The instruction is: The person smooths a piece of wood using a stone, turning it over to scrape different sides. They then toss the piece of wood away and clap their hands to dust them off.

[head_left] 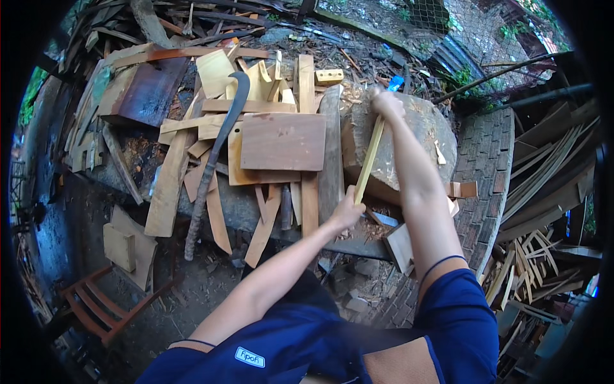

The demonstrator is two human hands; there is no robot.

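A long, narrow yellow strip (370, 157) slants between my two hands over a large chopped log (425, 134); whether it is a tape blade or a wooden slat I cannot tell. My left hand (346, 211) is closed around its near end, beside the log's front left edge. At the far end, above the back of the log, my right hand (388, 107) is closed on the strip. A bright blue object (395, 83) shows just beyond my right fingers; its kind is unclear, and so is whether I hold it.
Left of the log, a bench carries a brown wooden board (283, 142), several offcuts and a long hooked blade (230, 118) with a wrapped handle. A wooden chair (102, 301) stands at lower left. Wood strips (527, 269) are piled at right, beside a brick ledge (489, 160).
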